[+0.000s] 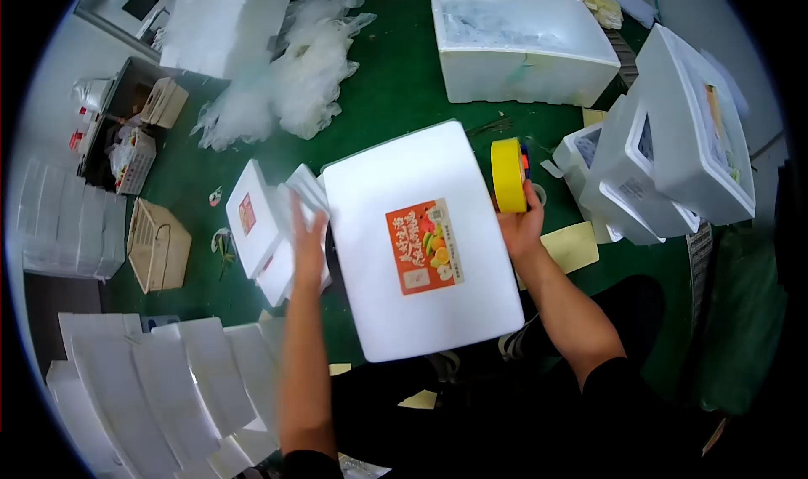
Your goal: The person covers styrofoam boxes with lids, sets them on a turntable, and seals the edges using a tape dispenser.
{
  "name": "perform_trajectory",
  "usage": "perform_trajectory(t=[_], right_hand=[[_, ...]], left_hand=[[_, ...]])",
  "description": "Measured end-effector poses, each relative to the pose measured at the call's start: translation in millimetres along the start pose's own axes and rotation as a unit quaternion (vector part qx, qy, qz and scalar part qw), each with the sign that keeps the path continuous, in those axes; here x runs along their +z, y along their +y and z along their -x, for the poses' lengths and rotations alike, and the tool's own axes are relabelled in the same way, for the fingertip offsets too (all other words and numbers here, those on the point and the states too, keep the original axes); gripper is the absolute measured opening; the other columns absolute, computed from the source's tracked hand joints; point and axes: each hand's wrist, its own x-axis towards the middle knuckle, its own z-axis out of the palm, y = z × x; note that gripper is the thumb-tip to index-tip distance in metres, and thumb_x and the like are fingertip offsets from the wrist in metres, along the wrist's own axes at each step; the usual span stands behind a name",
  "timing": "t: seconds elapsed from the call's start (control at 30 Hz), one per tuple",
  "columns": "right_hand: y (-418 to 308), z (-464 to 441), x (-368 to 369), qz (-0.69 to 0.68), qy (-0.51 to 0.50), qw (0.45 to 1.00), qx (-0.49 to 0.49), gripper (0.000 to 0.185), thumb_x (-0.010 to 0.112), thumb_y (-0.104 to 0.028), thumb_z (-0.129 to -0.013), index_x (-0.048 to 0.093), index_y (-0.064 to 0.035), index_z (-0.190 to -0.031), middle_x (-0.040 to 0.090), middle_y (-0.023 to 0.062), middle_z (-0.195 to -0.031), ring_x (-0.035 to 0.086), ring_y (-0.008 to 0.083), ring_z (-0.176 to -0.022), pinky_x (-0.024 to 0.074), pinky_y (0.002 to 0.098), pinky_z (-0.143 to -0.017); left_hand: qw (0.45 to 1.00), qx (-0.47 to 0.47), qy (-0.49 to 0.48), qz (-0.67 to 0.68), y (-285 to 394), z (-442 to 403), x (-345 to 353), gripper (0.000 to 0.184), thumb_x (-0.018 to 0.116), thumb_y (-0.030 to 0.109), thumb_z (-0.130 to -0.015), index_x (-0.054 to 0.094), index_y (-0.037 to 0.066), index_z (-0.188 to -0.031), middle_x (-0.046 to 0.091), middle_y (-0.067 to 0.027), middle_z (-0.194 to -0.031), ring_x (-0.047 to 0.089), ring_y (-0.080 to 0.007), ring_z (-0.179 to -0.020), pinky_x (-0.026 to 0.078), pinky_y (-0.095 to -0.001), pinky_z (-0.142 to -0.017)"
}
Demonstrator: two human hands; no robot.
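A white foam box (353, 226) with its flat top facing me is tilted in front of my knees. An orange label (424, 247) with fruit pictures and white lettering is on the top. My right hand (523, 226), at the box's right side, grips a thick roll of yellow tape (507, 176); a dark blue and orange part shows behind the roll. My left hand (306, 236) is by the box's left edge, fingers stretched and slightly blurred, holding nothing I can see. Beyond it lie white foam lids (253, 218), one with an orange label.
A large foam box (526, 75) with clear plastic inside stands at the back. Foam boxes (627, 155) are piled on the right, and more foam pieces (160, 395) stand lower left. Plastic film (311, 66), a beige basket (158, 247) and yellow paper (572, 248) lie on the green floor (396, 66).
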Motion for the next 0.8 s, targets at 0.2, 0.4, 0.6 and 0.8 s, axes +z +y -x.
perform_trajectory(t=[0.2, 0.4, 0.6, 0.8], right_hand=[[-4, -5, -1, -0.002, -0.016, 1.0, 0.003, 0.058, 0.051, -0.044, -0.099, 0.043, -0.0129, -0.148, 0.051, 0.011, -0.147, 0.046, 0.0299, -0.137, 0.03, 0.0467, -0.119], [-14, -5, -14, -0.052, 0.054, 0.995, -0.058, 0.055, 0.051, -0.043, -0.099, 0.046, -0.0128, -0.145, 0.053, 0.0096, -0.144, 0.047, 0.0292, -0.136, 0.0327, 0.0456, -0.117], [-13, -3, -4, -0.074, 0.0, 0.996, -0.05, 0.048, 0.05, -0.039, -0.101, 0.048, -0.0145, -0.142, 0.056, 0.0084, -0.14, 0.053, 0.0271, -0.126, 0.0365, 0.0443, -0.114], [-14, -8, -22, -0.121, 0.043, 0.989, -0.072, 0.045, 0.048, -0.038, -0.102, 0.051, -0.0128, -0.14, 0.06, 0.0095, -0.135, 0.054, 0.0279, -0.127, 0.0359, 0.0458, -0.115]], left_hand=[[0.834, 0.122, -0.159, -0.514, 120, -74, 133, 0.08, 0.044, 0.074, -0.091, 0.071, 0.0, -0.105, 0.071, -0.0219, -0.106, 0.068, -0.039, -0.098, 0.052, -0.0464, -0.09], [0.837, 0.259, -0.184, -0.445, 126, -58, 206, 0.064, 0.05, 0.061, -0.094, 0.063, 0.003, -0.118, 0.065, -0.0173, -0.115, 0.06, -0.0318, -0.111, 0.042, -0.0491, -0.099], [0.784, 0.244, -0.201, -0.534, 150, -38, 227, 0.059, 0.055, 0.051, -0.096, 0.053, 0.005, -0.133, 0.057, -0.0162, -0.134, 0.053, -0.033, -0.125, 0.034, -0.0576, -0.11], [0.917, 0.116, -0.258, -0.281, 128, -101, 93, 0.054, 0.049, 0.036, -0.103, 0.043, 0.008, -0.149, 0.036, -0.019, -0.159, 0.035, -0.0342, -0.146, 0.027, -0.0461, -0.119]])
